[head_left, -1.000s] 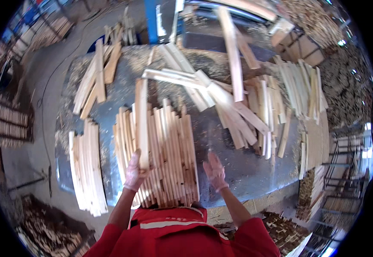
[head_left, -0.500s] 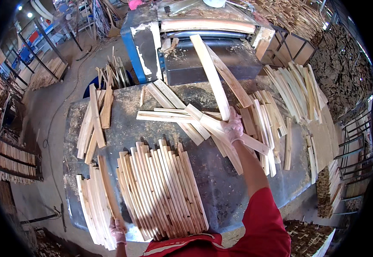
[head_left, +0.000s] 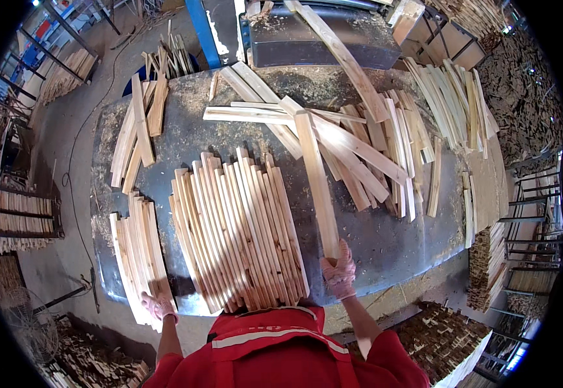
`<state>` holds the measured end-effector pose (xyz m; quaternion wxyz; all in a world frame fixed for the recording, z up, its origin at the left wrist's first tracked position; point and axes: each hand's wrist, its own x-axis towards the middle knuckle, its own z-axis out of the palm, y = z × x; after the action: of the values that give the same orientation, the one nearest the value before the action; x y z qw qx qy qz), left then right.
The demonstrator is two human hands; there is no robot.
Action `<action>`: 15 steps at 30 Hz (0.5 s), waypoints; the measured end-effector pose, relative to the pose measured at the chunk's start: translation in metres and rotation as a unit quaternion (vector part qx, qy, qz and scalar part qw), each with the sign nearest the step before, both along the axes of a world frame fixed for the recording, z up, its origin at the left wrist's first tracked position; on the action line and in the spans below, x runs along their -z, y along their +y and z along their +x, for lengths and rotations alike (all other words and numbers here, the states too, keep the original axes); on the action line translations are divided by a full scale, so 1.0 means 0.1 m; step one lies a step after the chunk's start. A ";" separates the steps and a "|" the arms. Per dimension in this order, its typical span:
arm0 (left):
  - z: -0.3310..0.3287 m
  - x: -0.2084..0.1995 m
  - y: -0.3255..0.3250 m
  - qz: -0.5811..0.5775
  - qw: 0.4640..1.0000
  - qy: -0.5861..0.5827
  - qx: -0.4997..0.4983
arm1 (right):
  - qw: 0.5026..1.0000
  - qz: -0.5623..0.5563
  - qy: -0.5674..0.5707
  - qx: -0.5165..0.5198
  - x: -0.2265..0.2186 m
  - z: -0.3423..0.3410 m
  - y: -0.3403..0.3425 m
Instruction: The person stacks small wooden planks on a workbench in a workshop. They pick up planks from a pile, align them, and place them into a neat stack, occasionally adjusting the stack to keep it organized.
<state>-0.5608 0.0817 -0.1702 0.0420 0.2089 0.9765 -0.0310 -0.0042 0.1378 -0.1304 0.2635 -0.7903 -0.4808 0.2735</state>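
My right hand (head_left: 339, 271), in a pale glove, grips the near end of a wooden slat (head_left: 317, 187). The slat's far end reaches to a loose crossed pile of slats (head_left: 359, 145). At the near end of a narrow row of slats (head_left: 136, 249) on the left, my gloved left hand (head_left: 159, 306) lies on the wood with its fingers partly spread. Between my hands is a wider row of slats (head_left: 236, 233), laid side by side with uneven far ends. All of these rest on a dark, sawdust-strewn table (head_left: 385, 258).
A blue-framed machine (head_left: 327, 48) stands beyond the table, one long slat (head_left: 343, 55) slanting from it onto the pile. More slats (head_left: 140, 129) lie at the far left, and a bundle (head_left: 449, 107) at the far right. Stacked wood (head_left: 446, 349) stands beside me at the right.
My right hand has come back from the pile towards me with a slat. The slat at my left hand now lies in the left row. My view has tipped downward.
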 end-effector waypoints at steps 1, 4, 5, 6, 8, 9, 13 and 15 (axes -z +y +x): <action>0.09 -0.10 0.13 0.040 0.997 0.008 0.063 | 0.999 0.001 0.044 0.008 0.01 -0.05 -0.07; 0.70 -0.26 0.87 0.350 0.846 -0.367 0.165 | 0.997 0.013 0.075 0.007 -0.03 -0.38 -0.05; 1.04 -0.31 1.15 0.315 0.789 -0.516 0.112 | 0.998 0.051 0.026 -0.011 -0.06 -0.55 0.04; 1.43 -0.43 1.31 0.402 0.613 -0.668 0.133 | 0.996 0.024 0.083 -0.025 -0.12 -0.71 0.11; 2.26 -0.61 1.69 0.251 0.530 -0.791 0.176 | 0.991 0.002 0.016 -0.130 -0.24 -0.99 0.35; 2.73 -0.68 1.87 0.265 0.545 -0.778 0.165 | 0.984 0.016 0.053 -0.170 -0.31 -0.99 0.51; 3.16 -1.00 2.47 0.315 0.485 -0.812 -0.083 | 0.890 0.380 0.098 -0.233 -0.47 -0.52 1.65; 3.02 -1.03 2.62 0.308 0.504 -0.805 -0.050 | 0.932 0.317 -0.116 -0.132 -0.52 -0.10 2.26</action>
<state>-0.2586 0.3435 -0.0668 0.7448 0.0941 0.4789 0.4551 -0.0138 0.3643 -0.0787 0.4038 -0.6216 -0.6696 0.0455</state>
